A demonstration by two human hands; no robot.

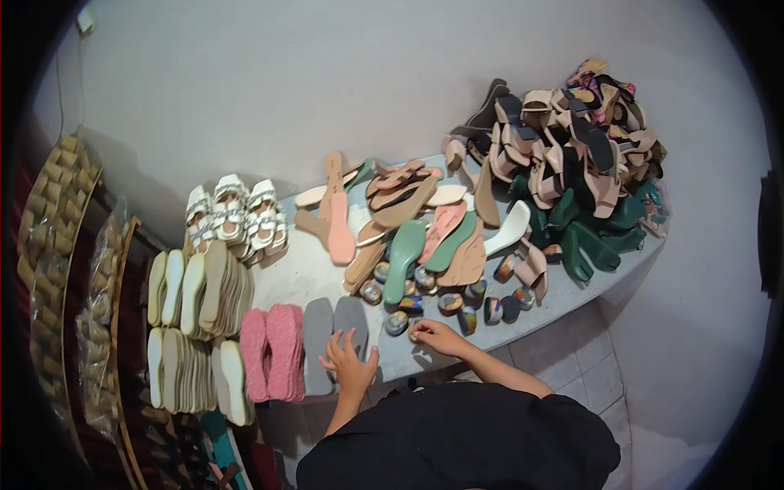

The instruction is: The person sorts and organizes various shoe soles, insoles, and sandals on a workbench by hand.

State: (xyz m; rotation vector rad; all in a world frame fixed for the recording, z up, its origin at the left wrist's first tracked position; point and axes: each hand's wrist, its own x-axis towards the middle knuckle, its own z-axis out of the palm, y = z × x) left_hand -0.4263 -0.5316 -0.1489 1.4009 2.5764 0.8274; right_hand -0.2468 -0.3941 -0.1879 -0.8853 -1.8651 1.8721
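Observation:
My left hand (351,369) is open, its fingers spread over the near end of a grey sole (351,318). A second grey sole (318,343) lies beside it on the left. My right hand (441,337) is closed at the table's front edge, its fingertips pinching a small block that looks like a shoe heel (415,331), mostly covered by the fingers. Just left of it stands a round, multicoloured heel (396,323). Several similar heels (450,304) are scattered behind and to the right. A green sole (403,257) lies behind them.
Pink fuzzy soles (286,351) and stacked beige insoles (216,286) stand left, with white sandals (231,208) behind. Loose soles cover the middle of the table (286,278). Heeled sandals (563,147) and green shoe lasts (600,245) pile right. Racks (122,327) stand far left.

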